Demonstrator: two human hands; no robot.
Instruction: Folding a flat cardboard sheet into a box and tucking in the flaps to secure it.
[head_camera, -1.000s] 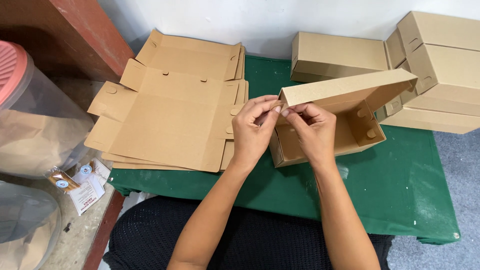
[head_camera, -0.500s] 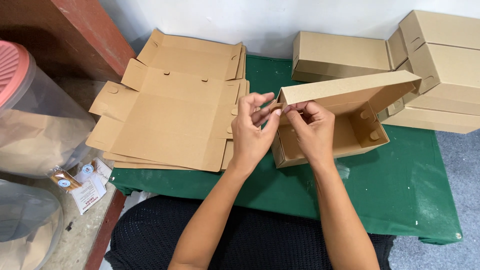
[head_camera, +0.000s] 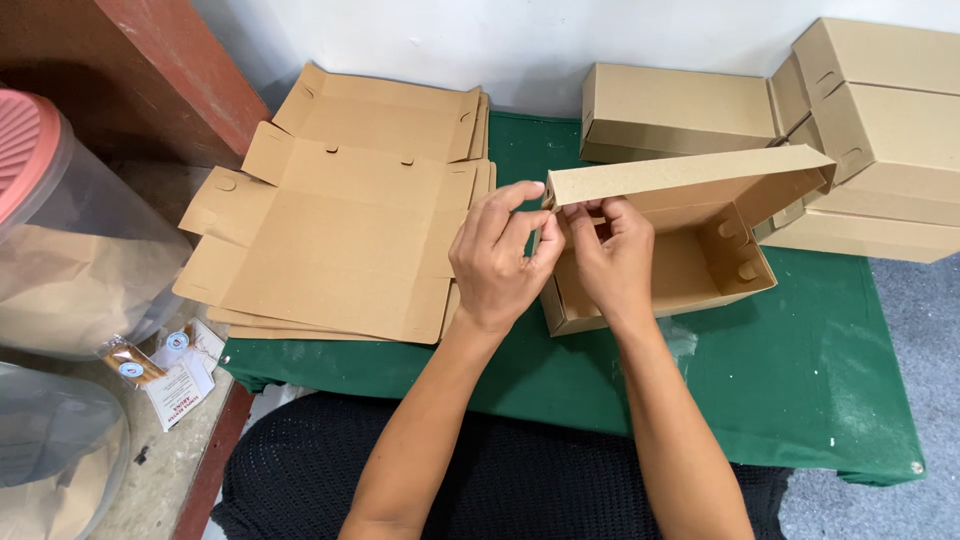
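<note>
From the head view, the half-folded brown cardboard box (head_camera: 655, 255) has tipped a little since a second ago — its lid flap (head_camera: 690, 175) now stands higher. The left hand (head_camera: 497, 262) and right hand (head_camera: 612, 255) both pinch the flap's near-left corner. The box sits on the green tablecloth (head_camera: 800, 380), beside flat cardboard blanks (head_camera: 330, 250).

The half-folded box (head_camera: 660, 250) is plain brown cardboard, matt and slightly fibrous, as are the flat die-cut blanks (head_camera: 330, 240) and the finished boxes (head_camera: 880, 110). The table cover (head_camera: 800, 370) is green cloth, matt, dusted with pale scuffs. The big jar (head_camera: 70, 250) is clear, glossy plastic with a pink plastic lid (head_camera: 20, 150). The wall (head_camera: 450, 40) looks painted, smooth and white.
</note>
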